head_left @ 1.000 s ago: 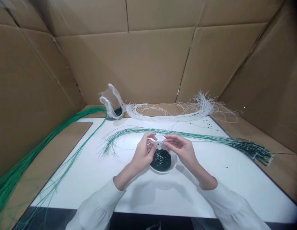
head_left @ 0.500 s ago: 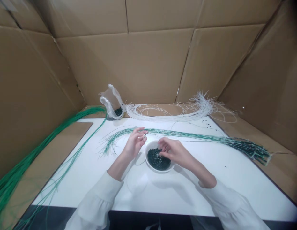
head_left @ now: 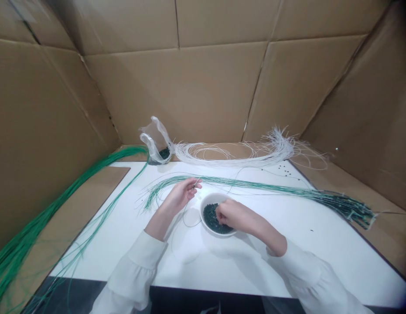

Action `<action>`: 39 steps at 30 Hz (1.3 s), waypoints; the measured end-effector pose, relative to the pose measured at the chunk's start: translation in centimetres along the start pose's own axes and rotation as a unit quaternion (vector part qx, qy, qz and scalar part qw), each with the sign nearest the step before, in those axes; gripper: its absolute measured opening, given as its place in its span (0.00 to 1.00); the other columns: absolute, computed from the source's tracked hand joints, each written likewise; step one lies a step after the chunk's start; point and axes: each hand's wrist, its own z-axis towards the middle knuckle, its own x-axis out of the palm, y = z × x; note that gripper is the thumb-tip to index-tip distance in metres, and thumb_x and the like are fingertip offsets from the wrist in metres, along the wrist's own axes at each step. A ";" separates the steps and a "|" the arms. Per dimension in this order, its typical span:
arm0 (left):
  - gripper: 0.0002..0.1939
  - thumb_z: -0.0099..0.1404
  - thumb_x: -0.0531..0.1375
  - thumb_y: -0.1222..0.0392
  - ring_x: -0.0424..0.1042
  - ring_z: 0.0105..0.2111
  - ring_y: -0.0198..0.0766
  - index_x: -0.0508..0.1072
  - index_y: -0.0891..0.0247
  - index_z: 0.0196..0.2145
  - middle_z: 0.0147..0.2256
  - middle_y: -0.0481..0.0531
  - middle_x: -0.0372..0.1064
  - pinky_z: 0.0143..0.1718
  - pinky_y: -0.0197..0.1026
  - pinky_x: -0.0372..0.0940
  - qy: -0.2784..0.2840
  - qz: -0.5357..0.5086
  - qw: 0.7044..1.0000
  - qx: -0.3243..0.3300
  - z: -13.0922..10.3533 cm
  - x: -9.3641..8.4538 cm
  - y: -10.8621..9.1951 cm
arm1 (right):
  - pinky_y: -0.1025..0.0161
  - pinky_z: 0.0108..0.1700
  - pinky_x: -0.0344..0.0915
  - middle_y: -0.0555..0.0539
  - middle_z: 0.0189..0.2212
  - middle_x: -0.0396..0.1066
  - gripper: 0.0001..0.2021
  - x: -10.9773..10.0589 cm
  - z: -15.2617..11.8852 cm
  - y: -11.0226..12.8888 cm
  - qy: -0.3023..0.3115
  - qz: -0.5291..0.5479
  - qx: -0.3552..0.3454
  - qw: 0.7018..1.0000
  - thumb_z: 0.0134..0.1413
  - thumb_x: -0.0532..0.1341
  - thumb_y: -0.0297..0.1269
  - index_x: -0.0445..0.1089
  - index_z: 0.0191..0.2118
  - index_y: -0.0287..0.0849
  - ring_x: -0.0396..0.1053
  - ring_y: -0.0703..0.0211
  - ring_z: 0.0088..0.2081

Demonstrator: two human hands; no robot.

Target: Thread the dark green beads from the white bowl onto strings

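My left hand is raised left of the bowl, its fingers pinching a thin green cord that loops down onto the white table. Its tip end shows between the fingers. Over the right part of the white bowl is my right hand, its fingertips closed and dipped among the small dark green beads. Whether a bead is between those fingers is hidden. Just behind both hands lies a long bundle of green cords, with dark beaded ends at the right.
Green strands run down the left side. A plastic bag with dark beads stands at the back, beside coiled white cords. Loose beads are scattered at the back right. Cardboard walls enclose the white table.
My right hand has lowered into the beads and its fingers have closed. My left hand has shifted slightly left and down, still with the cord. The view has moved slightly.
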 end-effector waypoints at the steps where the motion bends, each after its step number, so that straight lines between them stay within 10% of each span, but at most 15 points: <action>1: 0.09 0.53 0.58 0.61 0.54 0.19 0.23 0.70 0.72 0.29 0.25 0.51 0.64 0.18 0.28 0.47 0.003 0.008 1.000 0.001 0.0 0.0 0.2 | 0.69 0.23 0.52 0.49 0.19 0.68 0.09 -0.4 -0.1 0.3 0.010 -0.008 -0.003 1.000 0.36 0.55 0.20 0.68 0.18 0.39 0.61 0.65 0.21; 8: 0.09 0.52 0.60 0.58 0.53 0.19 0.24 0.70 0.69 0.27 0.24 0.48 0.65 0.20 0.29 0.46 -0.009 0.114 0.992 0.061 -0.4 0.8 1.2 | 0.68 0.30 0.62 0.49 0.22 0.69 0.04 -3.0 -1.3 1.1 -0.058 0.167 0.021 0.984 0.48 0.56 0.29 0.68 0.27 0.39 0.67 0.63 0.26; 16: 0.11 0.60 0.54 0.55 0.64 0.29 0.33 0.70 0.67 0.29 0.27 0.50 0.67 0.32 0.34 0.57 0.022 0.355 0.916 0.185 -2.8 2.9 1.7 | 0.64 0.33 0.67 0.47 0.23 0.71 0.10 -2.5 -1.8 -0.5 -0.182 0.508 0.055 0.840 0.38 0.67 0.37 0.69 0.28 0.37 0.70 0.60 0.27; 23: 0.11 0.61 0.53 0.57 0.63 0.27 0.31 0.71 0.66 0.30 0.27 0.49 0.67 0.29 0.32 0.56 0.021 0.401 0.883 0.242 -3.7 3.6 1.6 | 0.66 0.33 0.68 0.47 0.26 0.74 0.07 -2.5 -2.2 -0.2 -0.199 0.578 0.046 0.790 0.38 0.68 0.34 0.73 0.29 0.40 0.72 0.61 0.28; 39: 0.11 0.62 0.52 0.57 0.62 0.26 0.30 0.72 0.65 0.30 0.27 0.49 0.67 0.28 0.33 0.55 0.032 0.440 0.860 0.256 -3.6 3.7 2.0 | 0.67 0.30 0.68 0.47 0.25 0.74 0.07 -2.5 -2.3 -0.2 -0.217 0.578 0.035 0.786 0.41 0.67 0.34 0.73 0.30 0.40 0.71 0.62 0.26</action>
